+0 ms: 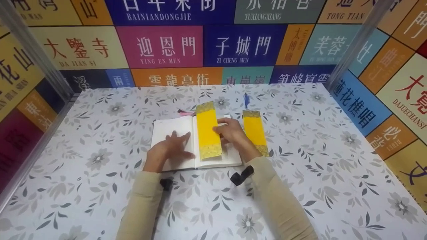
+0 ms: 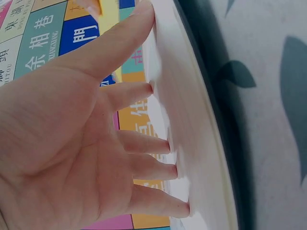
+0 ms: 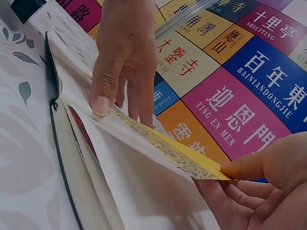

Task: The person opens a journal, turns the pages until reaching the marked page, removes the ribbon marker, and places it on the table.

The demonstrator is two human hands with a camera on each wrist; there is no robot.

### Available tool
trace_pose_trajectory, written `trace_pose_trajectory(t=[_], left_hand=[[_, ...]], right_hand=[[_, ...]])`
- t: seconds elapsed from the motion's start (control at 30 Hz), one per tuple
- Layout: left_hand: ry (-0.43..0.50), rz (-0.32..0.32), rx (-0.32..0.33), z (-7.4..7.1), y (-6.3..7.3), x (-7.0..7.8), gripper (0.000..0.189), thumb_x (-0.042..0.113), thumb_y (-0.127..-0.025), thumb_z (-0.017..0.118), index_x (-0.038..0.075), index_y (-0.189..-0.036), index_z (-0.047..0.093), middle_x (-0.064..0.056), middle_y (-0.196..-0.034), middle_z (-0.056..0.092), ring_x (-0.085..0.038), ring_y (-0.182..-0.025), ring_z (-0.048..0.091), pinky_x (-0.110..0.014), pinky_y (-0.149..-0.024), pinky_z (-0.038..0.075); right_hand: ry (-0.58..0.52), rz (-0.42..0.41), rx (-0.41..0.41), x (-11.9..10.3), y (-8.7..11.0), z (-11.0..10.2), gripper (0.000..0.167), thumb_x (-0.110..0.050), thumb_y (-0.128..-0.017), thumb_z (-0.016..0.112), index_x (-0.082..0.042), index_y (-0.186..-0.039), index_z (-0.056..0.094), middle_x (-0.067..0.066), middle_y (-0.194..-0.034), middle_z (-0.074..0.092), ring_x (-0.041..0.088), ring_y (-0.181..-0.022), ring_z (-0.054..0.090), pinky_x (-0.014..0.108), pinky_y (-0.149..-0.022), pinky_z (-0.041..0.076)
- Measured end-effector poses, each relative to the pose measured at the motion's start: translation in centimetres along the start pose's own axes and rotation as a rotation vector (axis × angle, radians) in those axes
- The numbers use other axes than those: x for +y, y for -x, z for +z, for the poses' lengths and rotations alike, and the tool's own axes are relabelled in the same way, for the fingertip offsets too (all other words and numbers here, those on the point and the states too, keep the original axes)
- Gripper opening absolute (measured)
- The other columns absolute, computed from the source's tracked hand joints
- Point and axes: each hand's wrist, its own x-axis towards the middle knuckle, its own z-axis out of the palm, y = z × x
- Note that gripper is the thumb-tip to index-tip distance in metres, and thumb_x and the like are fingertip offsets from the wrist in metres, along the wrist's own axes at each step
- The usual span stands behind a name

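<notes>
An open book (image 1: 175,125) with blank white pages lies on the table. My left hand (image 1: 170,146) presses its left page, fingers spread and straight; the left wrist view shows the fingertips of this hand (image 2: 86,139) on the paper. My right hand (image 1: 233,131) pinches the right edge of a yellow bookmark (image 1: 208,128) with speckled gold ends, thumb on top. The bookmark is over the right page, its left side near the gutter. In the right wrist view, that bookmark (image 3: 187,155) is tilted, its far edge by the left thumb. A red-and-blue patterned piece (image 3: 85,134) shows between the pages.
A second yellow bookmark (image 1: 254,128) lies right of the book, partly behind my right wrist, with a blue tassel (image 1: 246,100) above it. A pink tassel (image 1: 186,113) sticks out past the book's top edge. Sign-covered panels (image 1: 160,46) border the flowered tabletop (image 1: 100,160).
</notes>
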Motion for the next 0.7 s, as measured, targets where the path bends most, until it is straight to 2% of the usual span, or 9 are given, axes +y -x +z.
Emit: trace_pose_trajectory(t=[0.23,0.4,0.6,0.7], left_hand=[[-0.073,0.079,0.039,0.2,0.0,-0.5,0.089,0.050,-0.095,0.062,0.021,-0.162,0.012,-0.032,-0.164,0.003,-0.053,-0.152,0.008,-0.067,-0.123,0.013],[-0.066,0.084,0.051,0.2,0.1,-0.5,0.089,0.050,-0.094,0.062,0.020,-0.162,0.013,-0.032,-0.164,0.003,-0.053,-0.152,0.007,-0.067,-0.123,0.012],[-0.065,0.097,0.054,0.3,0.2,-0.4,0.089,0.050,-0.094,0.062,0.019,-0.162,0.013,-0.033,-0.164,0.002,-0.054,-0.151,0.006,-0.067,-0.123,0.011],[-0.071,0.119,0.071,0.3,0.2,-0.3,0.090,0.049,-0.094,0.064,0.016,-0.162,0.015,-0.036,-0.163,0.006,-0.056,-0.150,0.011,-0.068,-0.121,0.016]], right_hand=[[-0.025,0.026,0.000,-0.9,0.2,-1.6,0.047,-0.025,-0.099,0.061,-0.021,-0.144,0.053,0.003,-0.120,0.070,0.021,-0.102,0.066,0.028,-0.082,0.058],[-0.101,0.014,0.018,-1.3,-0.1,-3.2,0.048,-0.024,-0.100,0.059,-0.023,-0.147,0.050,0.002,-0.129,0.066,0.022,-0.110,0.064,0.031,-0.089,0.059],[-0.188,-0.017,0.056,-1.2,-0.6,-5.3,0.051,-0.018,-0.100,0.055,-0.023,-0.150,0.047,0.003,-0.136,0.062,0.023,-0.117,0.059,0.036,-0.101,0.053],[-0.234,-0.040,0.074,-1.1,-0.9,-6.8,0.053,-0.015,-0.100,0.052,-0.021,-0.152,0.044,0.006,-0.136,0.062,0.023,-0.116,0.059,0.038,-0.102,0.052]])
